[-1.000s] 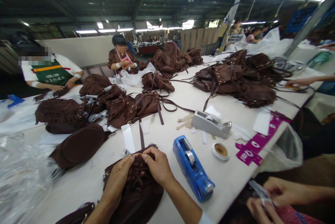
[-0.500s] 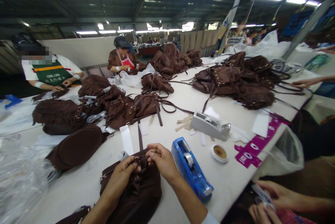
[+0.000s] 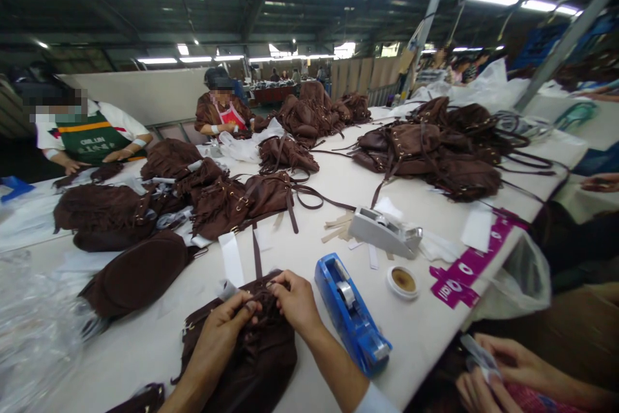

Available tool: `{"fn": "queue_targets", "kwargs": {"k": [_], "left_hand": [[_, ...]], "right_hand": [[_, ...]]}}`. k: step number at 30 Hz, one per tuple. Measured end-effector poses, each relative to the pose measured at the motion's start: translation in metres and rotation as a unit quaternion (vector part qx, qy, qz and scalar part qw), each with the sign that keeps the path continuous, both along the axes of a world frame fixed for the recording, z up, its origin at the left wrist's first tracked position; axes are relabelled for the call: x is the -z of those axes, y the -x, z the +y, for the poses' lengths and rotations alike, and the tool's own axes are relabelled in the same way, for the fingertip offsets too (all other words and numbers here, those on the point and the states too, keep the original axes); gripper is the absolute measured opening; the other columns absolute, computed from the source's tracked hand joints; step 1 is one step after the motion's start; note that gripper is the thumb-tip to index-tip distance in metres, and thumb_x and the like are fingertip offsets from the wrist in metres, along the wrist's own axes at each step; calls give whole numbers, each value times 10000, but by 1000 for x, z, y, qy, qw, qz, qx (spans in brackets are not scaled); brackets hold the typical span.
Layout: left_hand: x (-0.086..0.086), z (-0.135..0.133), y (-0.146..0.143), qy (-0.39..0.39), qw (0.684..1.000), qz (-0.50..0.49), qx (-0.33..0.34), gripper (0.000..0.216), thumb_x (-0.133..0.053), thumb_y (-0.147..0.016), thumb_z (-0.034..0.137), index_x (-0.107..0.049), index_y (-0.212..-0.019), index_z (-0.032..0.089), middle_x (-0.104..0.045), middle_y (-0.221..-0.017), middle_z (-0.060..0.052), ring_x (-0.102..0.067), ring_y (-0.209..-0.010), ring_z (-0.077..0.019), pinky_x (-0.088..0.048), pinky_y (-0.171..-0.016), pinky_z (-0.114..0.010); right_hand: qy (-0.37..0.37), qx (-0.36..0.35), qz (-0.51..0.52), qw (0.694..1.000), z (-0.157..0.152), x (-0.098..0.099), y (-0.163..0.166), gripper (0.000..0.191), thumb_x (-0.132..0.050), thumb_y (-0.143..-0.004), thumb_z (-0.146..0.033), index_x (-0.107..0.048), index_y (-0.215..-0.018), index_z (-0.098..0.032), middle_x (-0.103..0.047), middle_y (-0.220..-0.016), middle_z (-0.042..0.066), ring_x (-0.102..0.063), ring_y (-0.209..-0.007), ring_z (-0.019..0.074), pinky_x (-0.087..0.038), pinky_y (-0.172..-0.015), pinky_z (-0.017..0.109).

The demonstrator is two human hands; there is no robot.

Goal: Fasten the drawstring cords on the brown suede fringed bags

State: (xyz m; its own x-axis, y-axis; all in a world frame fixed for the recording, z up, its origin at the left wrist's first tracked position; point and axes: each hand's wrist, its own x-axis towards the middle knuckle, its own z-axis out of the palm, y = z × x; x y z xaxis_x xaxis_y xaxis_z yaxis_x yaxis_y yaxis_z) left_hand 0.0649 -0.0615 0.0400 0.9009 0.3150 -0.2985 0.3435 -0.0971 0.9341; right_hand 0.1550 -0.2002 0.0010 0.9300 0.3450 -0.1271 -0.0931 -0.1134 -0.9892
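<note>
A dark brown bag (image 3: 261, 361) lies on the white table right in front of me, its strap stretching away from me. My left hand (image 3: 227, 323) is closed, thumb against fingers, pinching brown material at the bag's gathered upper part. Just to its right, my right hand (image 3: 296, 300) pinches the same gathered part with thumb and forefinger. Whether a cord or a fold of the bag sits between the fingertips is too small to tell. A blue tape dispenser (image 3: 352, 316) stands beside my right forearm.
Brown fringed bags lie in a left pile (image 3: 227, 200) and a right pile (image 3: 430, 149). A grey tape dispenser (image 3: 384, 232), a round tin (image 3: 403, 283) and a purple strip (image 3: 459, 281) are at right. Clear plastic (image 3: 33, 329) lies left. A co-worker's hands (image 3: 503, 368) hold something whitish.
My fingers have shifted slightly at the bag's top; the right hand's fingers have curled in and moved down a little. The co-worker at far left has moved their hands apart.
</note>
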Motion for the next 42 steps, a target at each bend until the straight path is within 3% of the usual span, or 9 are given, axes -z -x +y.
{"fn": "queue_targets", "kwargs": {"k": [8, 14, 16, 19, 23, 25, 31, 36, 42], "left_hand": [[-2, 2, 3, 51, 999, 2, -15, 368, -733, -705, 531, -665, -836, 194, -631, -654, 29, -535, -550, -131, -387, -509, -211], [3, 7, -2, 74, 997, -8, -26, 408, -744, -709, 523, -704, -939, 188, -709, -776, -9, -642, -757, -198, -487, -671, -253], [5, 8, -2, 75, 997, -10, -9, 398, -714, -743, 530, -695, -937, 182, -697, -756, -7, -630, -720, -193, -477, -651, -259], [9, 11, 1, 66, 998, -9, -13, 347, -683, -779, 519, -664, -834, 177, -645, -691, 13, -585, -639, -163, -442, -601, -245], [5, 10, 8, 70, 997, -15, -29, 334, -664, -788, 517, -624, -759, 186, -569, -629, 45, -491, -533, -119, -363, -502, -215], [2, 8, 8, 61, 997, -23, -38, 340, -660, -788, 524, -632, -772, 186, -576, -635, 43, -500, -543, -119, -373, -506, -212], [7, 6, -4, 46, 999, -20, -17, 432, -744, -723, 506, -649, -980, 172, -669, -781, 5, -558, -608, -137, -433, -498, -213], [8, 3, -3, 34, 999, -32, -6, 392, -742, -738, 488, -655, -926, 156, -651, -731, 10, -521, -553, -106, -406, -474, -190], [6, 4, 0, 29, 999, -18, -31, 350, -729, -741, 483, -635, -879, 176, -604, -646, 40, -489, -504, -95, -379, -446, -179]], "right_hand": [[-9, 27, 82, 996, 12, 11, -3, 163, -641, -786, -323, -612, -727, -174, -477, -444, -80, -410, -371, 78, -341, -394, 193], [-162, -140, 95, 972, 5, -6, 12, 369, -655, -804, -421, -675, -1092, -191, -608, -677, -37, -526, -531, 78, -416, -467, 174], [-167, -165, 107, 966, 5, -8, 14, 359, -693, -776, -427, -676, -1040, -185, -648, -760, -17, -555, -572, 82, -414, -466, 169], [-108, -130, 102, 980, 8, -1, 10, 289, -713, -753, -435, -642, -827, -165, -583, -588, -50, -494, -460, 73, -385, -423, 178], [-53, -29, 75, 995, 9, 11, 1, 296, -693, -764, -448, -602, -735, -168, -481, -468, -81, -430, -383, 72, -336, -377, 183], [-77, -20, 92, 993, 7, 12, 0, 339, -673, -772, -492, -613, -755, -159, -521, -523, -63, -448, -408, 71, -346, -383, 182], [-196, -111, 136, 965, 4, -5, 10, 379, -683, -780, -504, -664, -862, -135, -655, -738, 9, -481, -488, 50, -380, -441, 163], [-128, -115, 55, 984, 5, -17, 16, 238, -627, -845, -394, -684, -850, -163, -593, -646, -37, -447, -462, 58, -352, -444, 179], [-31, -48, -145, 988, 8, -23, 21, 173, -557, -899, -218, -671, -772, -197, -639, -697, -30, -582, -681, 107, -417, -666, 215]]}}
